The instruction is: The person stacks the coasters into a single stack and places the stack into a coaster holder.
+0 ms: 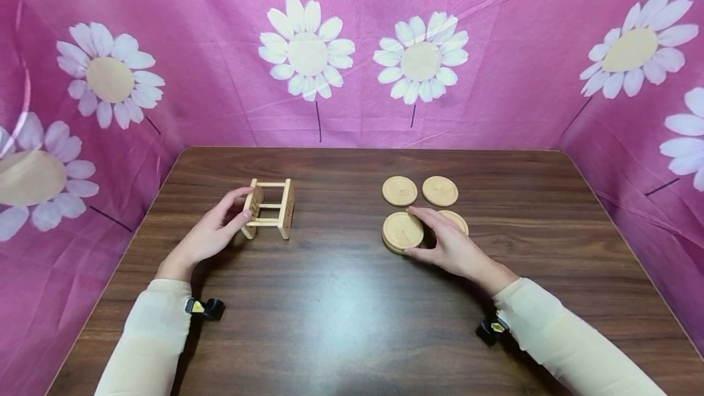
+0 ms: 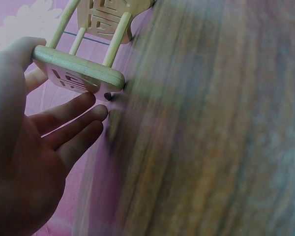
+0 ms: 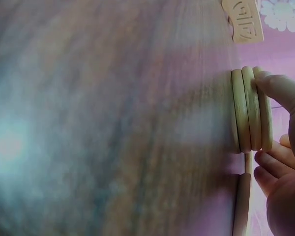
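Observation:
On the left of the table a light wooden coaster holder [image 1: 269,205], with carved side panels joined by round rods, stands upright. My left hand [image 1: 214,232] grips its near side panel [image 2: 78,69] between thumb and fingers; the other fingers spread below the panel in the left wrist view. To the right, my right hand [image 1: 452,244] pinches the round wooden top coaster [image 1: 403,230] of a small stack by its edge. The right wrist view shows the stacked coasters [image 3: 249,110] edge-on, my thumb [image 3: 280,91] at the top one's rim.
Behind the stack lie two flat coasters, a left one [image 1: 399,191] and a right one [image 1: 440,191]. Another coaster [image 1: 455,221] is partly hidden by my right hand. The dark wooden table [image 1: 330,322] ends at a pink flowered cloth [image 1: 363,109].

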The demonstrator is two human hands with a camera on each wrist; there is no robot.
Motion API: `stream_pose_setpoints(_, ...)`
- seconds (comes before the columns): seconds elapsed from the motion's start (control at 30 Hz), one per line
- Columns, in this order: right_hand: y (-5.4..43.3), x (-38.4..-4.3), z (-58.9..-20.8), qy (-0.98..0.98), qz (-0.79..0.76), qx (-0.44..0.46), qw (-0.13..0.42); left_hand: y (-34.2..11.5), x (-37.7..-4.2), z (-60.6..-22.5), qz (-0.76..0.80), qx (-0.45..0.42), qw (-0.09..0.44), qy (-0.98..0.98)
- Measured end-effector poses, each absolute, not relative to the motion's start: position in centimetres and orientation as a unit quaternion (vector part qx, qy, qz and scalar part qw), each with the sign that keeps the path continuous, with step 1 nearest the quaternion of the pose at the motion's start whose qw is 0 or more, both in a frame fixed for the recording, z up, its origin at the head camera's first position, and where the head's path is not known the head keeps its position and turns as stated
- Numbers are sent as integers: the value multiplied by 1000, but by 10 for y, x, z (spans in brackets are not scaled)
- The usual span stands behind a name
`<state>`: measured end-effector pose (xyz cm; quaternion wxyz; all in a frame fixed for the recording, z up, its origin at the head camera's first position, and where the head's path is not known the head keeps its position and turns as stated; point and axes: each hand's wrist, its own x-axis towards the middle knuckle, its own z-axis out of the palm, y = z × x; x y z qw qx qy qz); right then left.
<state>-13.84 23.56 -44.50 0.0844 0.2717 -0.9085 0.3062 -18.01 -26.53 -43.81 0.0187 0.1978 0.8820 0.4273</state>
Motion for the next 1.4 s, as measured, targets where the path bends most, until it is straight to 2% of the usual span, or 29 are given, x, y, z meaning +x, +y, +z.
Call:
stream_pose_setpoints(0.6,248,-151,-426,-911,349,215,43,-264,-181,-438,428,202,21,881)
stream_pose_setpoints(1.17,250,-165,-426,-909,357,208,55,-266,-180,-439,435,202,19,877)
stream_pose_setpoints(1.4,249,-173,-425,-892,406,196,23,-265,-180,-440,435,201,20,878)
